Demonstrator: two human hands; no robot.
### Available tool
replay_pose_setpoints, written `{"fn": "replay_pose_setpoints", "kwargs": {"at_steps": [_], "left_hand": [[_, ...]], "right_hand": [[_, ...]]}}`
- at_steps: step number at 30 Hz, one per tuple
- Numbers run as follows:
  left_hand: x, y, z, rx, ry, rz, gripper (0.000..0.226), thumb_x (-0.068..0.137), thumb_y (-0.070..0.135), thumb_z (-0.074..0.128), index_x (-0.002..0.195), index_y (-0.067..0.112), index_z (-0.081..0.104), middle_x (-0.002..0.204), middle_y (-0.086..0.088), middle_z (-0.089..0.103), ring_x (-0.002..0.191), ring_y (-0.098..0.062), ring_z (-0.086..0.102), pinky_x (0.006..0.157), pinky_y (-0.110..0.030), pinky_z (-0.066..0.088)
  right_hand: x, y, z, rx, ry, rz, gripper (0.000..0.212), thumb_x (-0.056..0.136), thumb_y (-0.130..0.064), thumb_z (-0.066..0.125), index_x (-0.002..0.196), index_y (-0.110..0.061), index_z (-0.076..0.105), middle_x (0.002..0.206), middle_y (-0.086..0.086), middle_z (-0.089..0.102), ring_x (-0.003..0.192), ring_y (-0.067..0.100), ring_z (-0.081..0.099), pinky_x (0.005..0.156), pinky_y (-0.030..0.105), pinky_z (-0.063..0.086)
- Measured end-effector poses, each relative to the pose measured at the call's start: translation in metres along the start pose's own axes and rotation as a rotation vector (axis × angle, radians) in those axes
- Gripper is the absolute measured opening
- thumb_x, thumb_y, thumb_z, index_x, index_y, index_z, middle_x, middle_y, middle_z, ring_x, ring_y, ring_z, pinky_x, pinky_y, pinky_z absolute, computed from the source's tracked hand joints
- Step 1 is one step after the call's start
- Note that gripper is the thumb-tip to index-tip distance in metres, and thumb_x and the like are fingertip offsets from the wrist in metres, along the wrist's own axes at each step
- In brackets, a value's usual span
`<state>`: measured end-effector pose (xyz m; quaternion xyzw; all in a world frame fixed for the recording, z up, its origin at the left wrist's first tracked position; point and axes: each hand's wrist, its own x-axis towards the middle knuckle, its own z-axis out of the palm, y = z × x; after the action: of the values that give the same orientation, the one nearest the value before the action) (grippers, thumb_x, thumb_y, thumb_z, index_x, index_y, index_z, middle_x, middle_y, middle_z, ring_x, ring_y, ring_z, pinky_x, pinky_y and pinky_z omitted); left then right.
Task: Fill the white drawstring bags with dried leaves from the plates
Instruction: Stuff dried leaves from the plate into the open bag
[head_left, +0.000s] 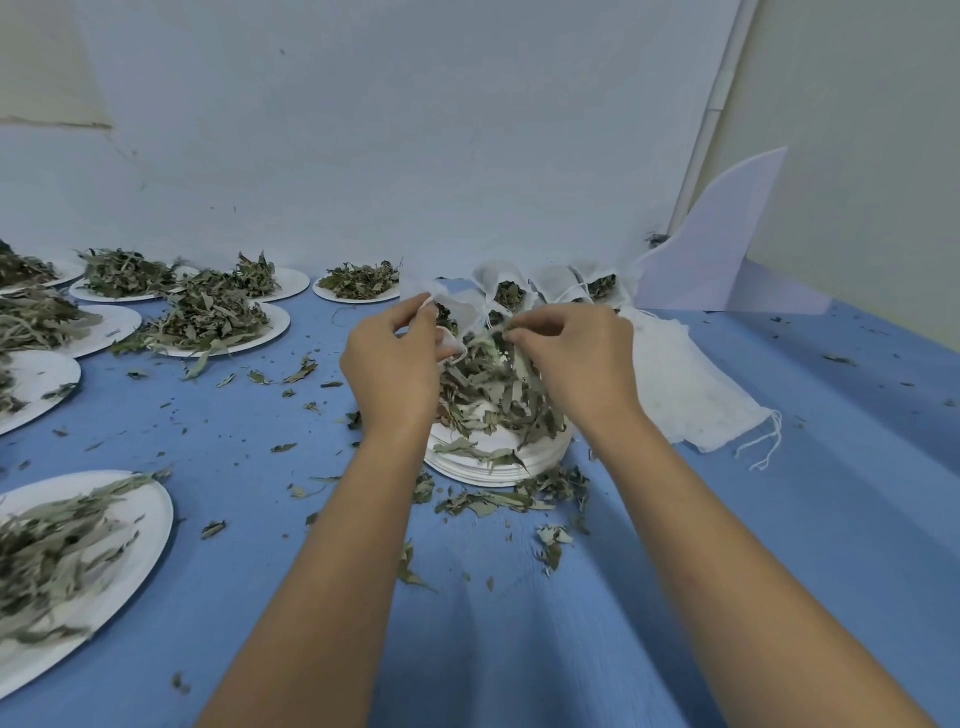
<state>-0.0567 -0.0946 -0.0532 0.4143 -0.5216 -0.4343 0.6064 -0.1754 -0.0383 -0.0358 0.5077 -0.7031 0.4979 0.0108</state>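
Leaf-heaped plates (223, 322) crowd the bench's (779, 519) left; left hand (392, 371) pinches a drawstring bag (457, 314), right hand (576, 364) pinches dried leaves (493, 384).

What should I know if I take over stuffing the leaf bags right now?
Left hand: holds a white bag open by its rim.
Right hand: pinches dried leaves, lifting them toward that bag.
Both work above a stack of plates in front of you.
Done: a few filled bags stand behind the stack.
Left: empty bags lie to the right; full plates wait on the left. Spilled leaves litter the blue cloth.
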Motion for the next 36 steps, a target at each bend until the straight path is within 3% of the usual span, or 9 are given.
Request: {"fn": "replay_pose_setpoints", "kwargs": {"at_steps": [7, 12, 15, 19, 23, 27, 31, 33, 36], "left_hand": [[-0.001, -0.004, 0.002, 0.07, -0.012, 0.015, 0.021, 0.094, 0.021, 0.058, 0.112, 0.017, 0.07, 0.08, 0.001, 0.069, 0.055, 0.001, 0.064, 0.073, -0.043, 0.059], [-0.003, -0.005, 0.005, 0.122, -0.047, 0.036, 0.023, 0.095, 0.022, 0.057, 0.114, 0.018, 0.069, 0.095, -0.008, 0.072, 0.054, 0.0, 0.065, 0.072, -0.042, 0.058], [-0.003, -0.005, 0.005, 0.138, -0.049, 0.041, 0.023, 0.096, 0.024, 0.056, 0.115, 0.019, 0.069, 0.099, -0.009, 0.071, 0.056, -0.003, 0.067, 0.067, -0.038, 0.058], [-0.003, -0.007, 0.005, 0.164, -0.035, 0.079, 0.023, 0.096, 0.026, 0.055, 0.114, 0.022, 0.069, 0.099, -0.008, 0.068, 0.051, 0.0, 0.064, 0.04, -0.014, 0.041], [-0.004, -0.004, 0.006, 0.152, -0.018, 0.096, 0.023, 0.096, 0.024, 0.056, 0.113, 0.02, 0.069, 0.069, 0.009, 0.064, 0.049, 0.001, 0.063, 0.044, -0.01, 0.042], [-0.005, -0.002, 0.009, 0.139, -0.008, 0.09, 0.022, 0.095, 0.025, 0.057, 0.112, 0.02, 0.07, 0.068, 0.011, 0.063, 0.058, -0.008, 0.067, 0.055, -0.015, 0.047], [-0.007, -0.001, 0.012, 0.074, -0.028, 0.045, 0.017, 0.094, 0.025, 0.058, 0.102, 0.024, 0.073, 0.059, 0.016, 0.06, 0.048, 0.001, 0.059, 0.063, -0.019, 0.052], [-0.008, 0.0, 0.013, 0.045, -0.09, 0.024, 0.016, 0.093, 0.026, 0.058, 0.095, 0.027, 0.074, 0.054, 0.013, 0.06, 0.05, -0.001, 0.056, 0.066, -0.025, 0.052], [-0.011, 0.003, 0.015, 0.022, -0.179, 0.041, 0.016, 0.092, 0.026, 0.06, 0.094, 0.029, 0.075, 0.062, 0.013, 0.064, 0.061, -0.001, 0.059, 0.063, -0.016, 0.048]], "right_hand": [[0.003, 0.003, -0.005, 0.085, 0.007, 0.071, 0.012, 0.081, -0.017, 0.073, 0.093, -0.016, 0.077, 0.079, -0.007, 0.07, 0.066, -0.012, 0.055, 0.067, -0.002, 0.042], [0.007, -0.002, -0.009, 0.411, 0.02, 0.198, 0.011, 0.075, -0.019, 0.079, 0.086, -0.022, 0.076, 0.08, -0.008, 0.073, 0.079, 0.006, 0.069, 0.084, 0.028, 0.055], [0.007, -0.005, -0.009, 0.57, 0.028, 0.209, 0.013, 0.075, -0.015, 0.079, 0.087, -0.019, 0.076, 0.081, -0.006, 0.074, 0.077, 0.006, 0.069, 0.077, 0.023, 0.055], [0.006, -0.011, -0.009, 0.748, -0.045, 0.178, 0.012, 0.077, -0.006, 0.076, 0.082, -0.017, 0.075, 0.075, -0.006, 0.074, 0.072, 0.006, 0.068, 0.066, 0.016, 0.052], [0.004, -0.009, -0.004, 0.622, -0.095, 0.194, 0.012, 0.075, -0.009, 0.078, 0.078, -0.02, 0.074, 0.072, -0.005, 0.073, 0.066, 0.005, 0.066, 0.065, 0.017, 0.051], [0.0, -0.006, 0.005, 0.429, -0.09, 0.15, 0.01, 0.075, -0.017, 0.078, 0.076, -0.027, 0.075, 0.073, -0.008, 0.073, 0.067, 0.003, 0.066, 0.074, 0.025, 0.055], [-0.002, -0.007, 0.011, 0.38, -0.077, 0.171, 0.008, 0.075, -0.018, 0.077, 0.078, -0.025, 0.075, 0.077, -0.006, 0.074, 0.08, 0.011, 0.07, 0.086, 0.038, 0.055], [-0.002, -0.006, 0.012, 0.361, -0.014, 0.189, 0.007, 0.076, -0.019, 0.076, 0.079, -0.025, 0.075, 0.077, -0.007, 0.073, 0.08, 0.011, 0.069, 0.086, 0.038, 0.055], [-0.001, -0.004, 0.01, 0.333, 0.071, 0.205, 0.007, 0.077, -0.019, 0.075, 0.084, -0.022, 0.076, 0.076, -0.01, 0.071, 0.079, 0.009, 0.069, 0.085, 0.033, 0.055]]}}
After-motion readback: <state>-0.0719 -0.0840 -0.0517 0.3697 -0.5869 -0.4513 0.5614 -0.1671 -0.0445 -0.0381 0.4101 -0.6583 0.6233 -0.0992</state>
